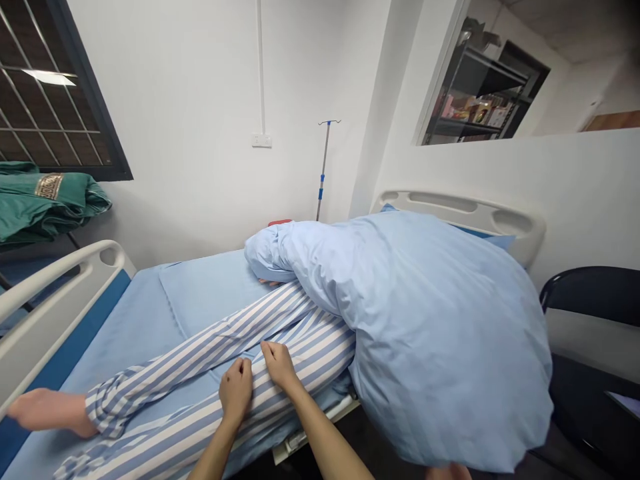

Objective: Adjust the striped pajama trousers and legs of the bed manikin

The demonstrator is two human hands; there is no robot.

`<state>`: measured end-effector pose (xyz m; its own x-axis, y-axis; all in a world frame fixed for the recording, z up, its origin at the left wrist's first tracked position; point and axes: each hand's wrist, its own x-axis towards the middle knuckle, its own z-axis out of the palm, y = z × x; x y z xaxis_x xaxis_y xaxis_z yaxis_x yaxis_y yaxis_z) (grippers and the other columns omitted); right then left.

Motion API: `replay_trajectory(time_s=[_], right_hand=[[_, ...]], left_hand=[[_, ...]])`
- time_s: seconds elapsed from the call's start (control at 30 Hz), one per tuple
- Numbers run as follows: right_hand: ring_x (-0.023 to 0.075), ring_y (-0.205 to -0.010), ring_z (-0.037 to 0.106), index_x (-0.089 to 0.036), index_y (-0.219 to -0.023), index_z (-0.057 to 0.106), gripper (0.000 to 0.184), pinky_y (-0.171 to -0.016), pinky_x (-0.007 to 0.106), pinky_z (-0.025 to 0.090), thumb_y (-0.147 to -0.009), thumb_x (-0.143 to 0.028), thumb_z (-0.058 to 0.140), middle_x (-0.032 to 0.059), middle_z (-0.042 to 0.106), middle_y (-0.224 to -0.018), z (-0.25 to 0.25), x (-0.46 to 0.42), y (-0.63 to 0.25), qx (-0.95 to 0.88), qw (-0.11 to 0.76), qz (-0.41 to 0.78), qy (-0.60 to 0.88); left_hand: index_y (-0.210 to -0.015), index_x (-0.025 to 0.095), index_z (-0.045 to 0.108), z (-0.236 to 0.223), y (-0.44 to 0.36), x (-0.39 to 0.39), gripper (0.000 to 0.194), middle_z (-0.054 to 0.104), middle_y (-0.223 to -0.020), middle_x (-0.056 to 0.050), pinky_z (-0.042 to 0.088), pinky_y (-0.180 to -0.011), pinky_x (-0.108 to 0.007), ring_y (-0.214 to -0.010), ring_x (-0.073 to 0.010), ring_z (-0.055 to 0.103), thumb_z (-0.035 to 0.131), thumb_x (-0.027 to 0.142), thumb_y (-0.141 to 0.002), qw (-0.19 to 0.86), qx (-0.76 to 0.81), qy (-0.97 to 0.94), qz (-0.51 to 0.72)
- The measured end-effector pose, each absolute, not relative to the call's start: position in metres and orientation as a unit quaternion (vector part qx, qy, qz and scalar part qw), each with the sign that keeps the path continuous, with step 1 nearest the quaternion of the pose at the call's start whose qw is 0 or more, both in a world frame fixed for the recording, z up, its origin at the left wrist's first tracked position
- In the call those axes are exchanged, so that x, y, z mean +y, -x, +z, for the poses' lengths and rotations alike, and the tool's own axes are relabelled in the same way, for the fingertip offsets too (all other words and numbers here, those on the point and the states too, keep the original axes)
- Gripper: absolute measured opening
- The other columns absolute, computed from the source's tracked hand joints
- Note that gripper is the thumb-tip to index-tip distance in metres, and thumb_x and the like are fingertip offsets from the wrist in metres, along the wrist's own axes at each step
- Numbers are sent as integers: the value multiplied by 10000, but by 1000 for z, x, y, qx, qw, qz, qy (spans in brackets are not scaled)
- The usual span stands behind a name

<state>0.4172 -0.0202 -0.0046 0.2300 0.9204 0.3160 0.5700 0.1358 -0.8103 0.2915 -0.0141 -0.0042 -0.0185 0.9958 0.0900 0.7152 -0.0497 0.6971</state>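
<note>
My left hand [237, 389] is closed in a fist, resting on or just over the thigh of blue-and-white striped trousers [317, 350]. My right hand [278, 364] is also a fist, a little further up the same leg. No object shows in either hand. The trousers are on a person lying on the bed, with a bare foot [53, 410] at the left. A puffy light blue quilt [445, 320] covers the upper body and hides the head. Fingertips [269, 282] peek out beneath the quilt's near-left end.
The bed has a pale footboard [95, 257] and headboard [470, 207]. Behind it stands an IV pole [324, 167] by the wall. A black folding chair [595, 293] is at the right, and green cloth [55, 207] lies at the far left. The quilt overhangs the bed's near side.
</note>
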Motion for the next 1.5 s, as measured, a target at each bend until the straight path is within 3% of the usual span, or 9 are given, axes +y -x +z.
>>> replay_trajectory(time_s=[0.13, 0.43, 0.6, 0.7, 0.87, 1.0, 1.13, 1.5], right_hand=[[87, -498, 353, -163, -515, 457, 509, -508, 241, 197, -914, -431, 289, -28, 401, -474, -3, -19, -417, -582, 475, 181, 635], [88, -494, 339, -174, -501, 372, 483, -487, 229, 212, -899, -437, 304, -35, 366, -481, -7, -16, -423, -541, 561, 245, 577], [90, -494, 310, -184, -515, 341, 436, -480, 225, 241, -878, -425, 359, -42, 342, -485, -5, -16, -423, -494, 592, 286, 569], [92, -497, 321, -186, -516, 343, 431, -484, 227, 258, -876, -422, 360, -39, 352, -486, -6, -18, -421, -490, 595, 277, 573], [96, -497, 352, -178, -507, 409, 464, -482, 230, 263, -887, -434, 332, -22, 418, -486, -3, -18, -423, -519, 564, 245, 594], [90, -495, 337, -172, -499, 418, 516, -481, 232, 234, -902, -463, 280, -26, 389, -474, 20, -17, -437, -587, 500, 208, 602], [82, -499, 328, -172, -510, 384, 519, -503, 231, 224, -917, -466, 252, -37, 354, -484, 35, -16, -455, -604, 503, 165, 596], [85, -488, 344, -170, -528, 402, 472, -511, 254, 187, -918, -402, 273, -30, 386, -482, 0, -18, -462, -583, 463, 148, 651]], left_hand=[[-533, 202, 422, 0, -305, -9, 311, 488, -539, 9, 254, -574, -250, -578, -129, 427, 352, 325, -810, 255, 626, -662, 324], [-515, 220, 316, 32, -350, -6, 333, 327, -465, 57, 300, -506, -234, -493, -100, 331, 368, 388, -798, 378, 555, -541, 507], [-573, 205, 465, 0, -353, -13, 325, 542, -567, -7, 302, -570, -250, -573, -134, 449, 351, 376, -825, 300, 610, -611, 406], [-638, 207, 489, -11, -352, -16, 316, 588, -629, -32, 302, -595, -250, -611, -144, 488, 317, 360, -854, 277, 614, -637, 374], [-636, 208, 475, -8, -351, -15, 316, 591, -629, -33, 300, -602, -248, -617, -143, 511, 304, 343, -865, 272, 604, -648, 374], [-588, 207, 453, -3, -352, -16, 302, 574, -599, -24, 259, -583, -249, -600, -137, 484, 334, 312, -844, 256, 613, -653, 363], [-537, 203, 431, -1, -355, -18, 282, 532, -556, -5, 218, -570, -251, -577, -129, 435, 371, 272, -804, 248, 632, -650, 342], [-563, 206, 425, -4, -357, -20, 275, 532, -577, -5, 209, -568, -247, -589, -132, 428, 359, 307, -810, 237, 628, -668, 322]])
